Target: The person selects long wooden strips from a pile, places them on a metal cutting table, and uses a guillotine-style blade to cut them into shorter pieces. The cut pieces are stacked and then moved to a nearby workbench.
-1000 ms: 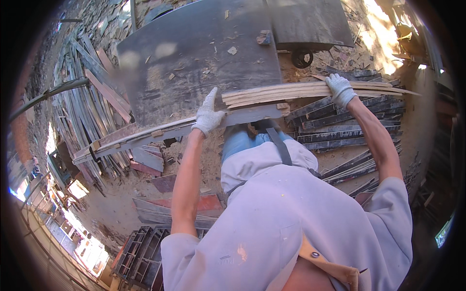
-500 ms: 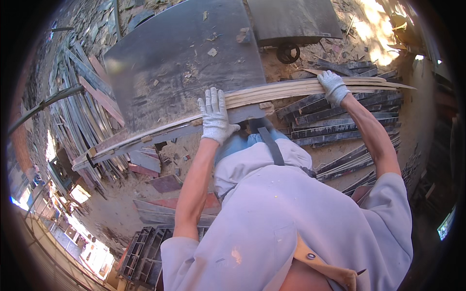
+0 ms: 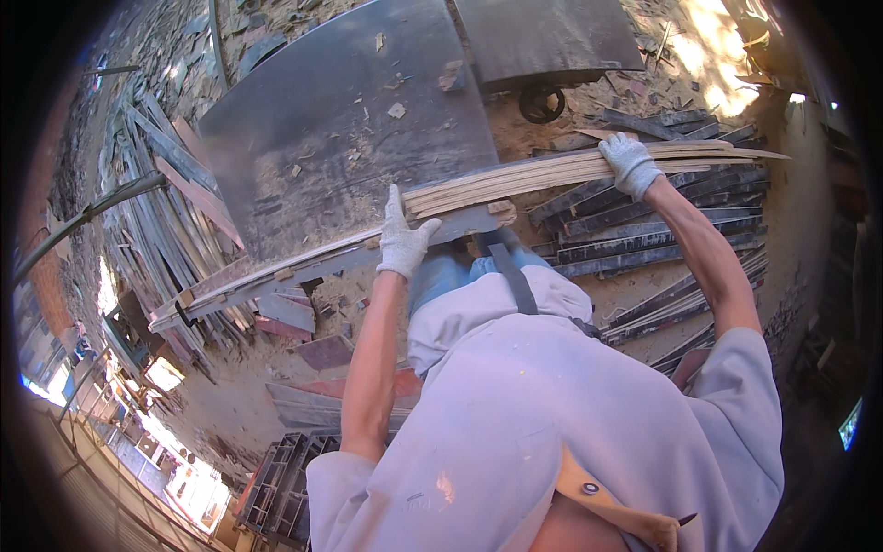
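Note:
A bundle of long, thin wooden strips [image 3: 515,186] lies across the near edge of a dark worktable [image 3: 359,129] and sticks out beyond it to the right. My right hand [image 3: 631,166], in a pale knitted glove, is closed over the bundle toward its far right part. At the bundle's left end stands my left hand [image 3: 405,239], gloved too. Its fingers point upward, stretched out, with the thumb spread to the right against the strip ends. A long narrow rail [image 3: 276,276] runs along the table's near edge, left of this hand.
Wood chips and sawdust are scattered on the tabletop. Behind it stands a second dark surface [image 3: 552,37] with a black handwheel [image 3: 542,103]. Stacked dark boards [image 3: 653,216] lie below the strips at right; loose slats [image 3: 166,202] are heaped at left.
My left hand has turned from lying flat, fingers together, to standing edge-on at the strips' left end with its thumb out. My right hand keeps its hold.

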A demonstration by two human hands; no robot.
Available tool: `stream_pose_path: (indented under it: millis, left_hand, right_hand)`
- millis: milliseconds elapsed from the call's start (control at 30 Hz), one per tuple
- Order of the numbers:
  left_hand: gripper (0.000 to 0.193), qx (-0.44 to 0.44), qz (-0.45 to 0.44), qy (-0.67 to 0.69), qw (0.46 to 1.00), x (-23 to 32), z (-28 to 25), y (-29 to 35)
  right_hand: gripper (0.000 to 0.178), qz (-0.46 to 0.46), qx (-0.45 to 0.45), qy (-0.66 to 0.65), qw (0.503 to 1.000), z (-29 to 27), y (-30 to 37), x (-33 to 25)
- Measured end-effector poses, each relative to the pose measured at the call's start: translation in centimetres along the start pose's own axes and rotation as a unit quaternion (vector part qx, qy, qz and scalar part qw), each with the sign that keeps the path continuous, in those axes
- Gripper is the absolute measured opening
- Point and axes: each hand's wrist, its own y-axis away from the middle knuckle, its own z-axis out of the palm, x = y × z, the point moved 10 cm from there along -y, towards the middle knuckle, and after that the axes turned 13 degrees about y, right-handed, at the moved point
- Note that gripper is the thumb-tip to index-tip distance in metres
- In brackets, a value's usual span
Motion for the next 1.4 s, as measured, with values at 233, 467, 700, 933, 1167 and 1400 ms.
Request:
stream_pose_path:
  millis: [233, 467, 700, 933, 1167, 1400]
  left_hand:
    - [0.054, -0.077, -0.067, 0.141, 0.985, -0.1, -0.4, -2.8]
    - [0.051, -0.088, -0.049, 0.086, 0.991, -1.8, -0.5, -3.7]
    - [0.049, -0.049, -0.061, 0.149, 0.986, -1.9, -0.8, -3.3]
    - [0.060, 0.038, 0.025, 0.093, 0.995, 2.4, -7.8, -3.9]
    - [0.056, 0.057, -0.046, 0.236, 0.969, -3.7, -22.1, -6.2]
    - [0.069, 0.214, -0.058, -0.010, 0.975, -13.4, -39.9, -5.2]
  right_hand:
    - [0.037, 0.000, 0.002, 0.045, 0.999, -0.5, 0.2, 1.5]
    - [0.034, 0.000, 0.008, 0.045, 0.999, 0.5, 0.6, 1.5]
    - [0.040, 0.008, -0.025, 0.028, 0.999, 0.6, 0.8, 1.2]
    - [0.036, 0.009, 0.045, 0.018, 0.999, -4.8, -3.6, -3.1]
    - [0.034, -0.021, 0.040, -0.060, 0.997, -11.1, -13.4, -13.7]
    - [0.025, -0.046, 0.065, -0.112, 0.991, -17.0, -24.0, -26.9]
